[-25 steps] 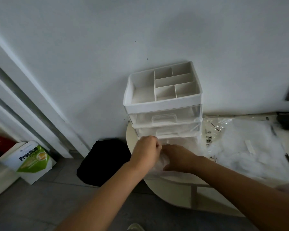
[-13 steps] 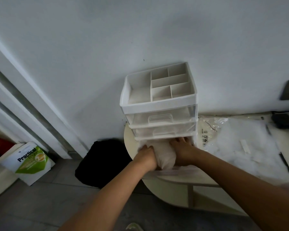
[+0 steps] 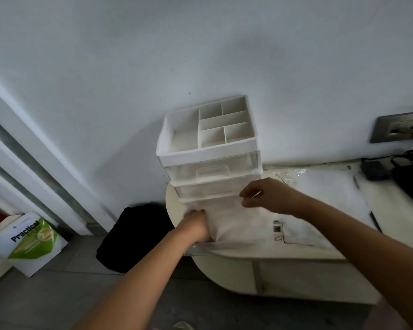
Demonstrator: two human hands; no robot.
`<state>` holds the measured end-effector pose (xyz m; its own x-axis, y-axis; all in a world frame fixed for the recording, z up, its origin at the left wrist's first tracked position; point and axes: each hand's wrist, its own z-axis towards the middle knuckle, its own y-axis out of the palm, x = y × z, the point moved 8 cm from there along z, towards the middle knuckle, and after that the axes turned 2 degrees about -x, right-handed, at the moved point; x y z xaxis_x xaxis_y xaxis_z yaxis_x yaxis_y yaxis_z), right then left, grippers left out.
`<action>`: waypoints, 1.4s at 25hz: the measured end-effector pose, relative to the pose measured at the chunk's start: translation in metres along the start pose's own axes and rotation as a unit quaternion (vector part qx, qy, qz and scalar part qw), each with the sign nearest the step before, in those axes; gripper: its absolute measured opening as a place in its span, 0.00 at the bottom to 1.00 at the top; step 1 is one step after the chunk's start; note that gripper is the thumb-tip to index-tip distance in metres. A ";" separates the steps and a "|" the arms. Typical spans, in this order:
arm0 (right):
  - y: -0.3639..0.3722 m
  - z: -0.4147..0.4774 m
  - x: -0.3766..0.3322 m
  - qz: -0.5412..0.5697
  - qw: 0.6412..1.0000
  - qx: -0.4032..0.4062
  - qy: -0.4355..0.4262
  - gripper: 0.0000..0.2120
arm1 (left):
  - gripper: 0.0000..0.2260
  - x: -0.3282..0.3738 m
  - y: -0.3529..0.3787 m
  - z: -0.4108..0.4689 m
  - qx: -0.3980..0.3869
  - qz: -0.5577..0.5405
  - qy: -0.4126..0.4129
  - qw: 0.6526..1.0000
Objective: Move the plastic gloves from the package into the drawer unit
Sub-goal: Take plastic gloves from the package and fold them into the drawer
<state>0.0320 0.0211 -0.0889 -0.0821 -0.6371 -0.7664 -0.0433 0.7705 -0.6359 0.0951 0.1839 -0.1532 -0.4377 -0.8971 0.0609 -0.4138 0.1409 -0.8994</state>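
On the bench [image 3: 296,254] before the drawer unit [image 3: 208,153], the plastic gloves [image 3: 236,222] look soft, light and slippery, best bunched whole; the left hand [image 3: 196,225] sinks hidden fingers into them, the right hand [image 3: 270,196] curls its fingers loosely, grip unclear.

White drawer unit [image 3: 208,148], milky-white gloves [image 3: 236,222], black bag [image 3: 134,236], green-and-white box [image 3: 34,241], cream table [image 3: 224,270].

Dim white wall [image 3: 200,44], grey floor [image 3: 57,303], cream round-edged table [image 3: 296,272], steel socket [image 3: 401,127] at right.

Dim, flat indoor light, wall [image 3: 200,44] greyish. Faint glare on package [image 3: 293,173], far right. Right hand [image 3: 267,196] slightly blurred; wide-angle bending at edges.
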 end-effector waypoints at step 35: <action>-0.132 -0.109 0.214 -0.001 0.925 0.276 0.261 0.10 | 0.41 0.232 0.053 0.000 0.165 -0.058 0.195 0.965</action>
<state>-0.0882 -0.2146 -0.1591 -0.5584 -0.4322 -0.7081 0.4584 0.5506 -0.6976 -0.0286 -0.0165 -0.1867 -0.6978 -0.6634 0.2702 -0.2293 -0.1505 -0.9616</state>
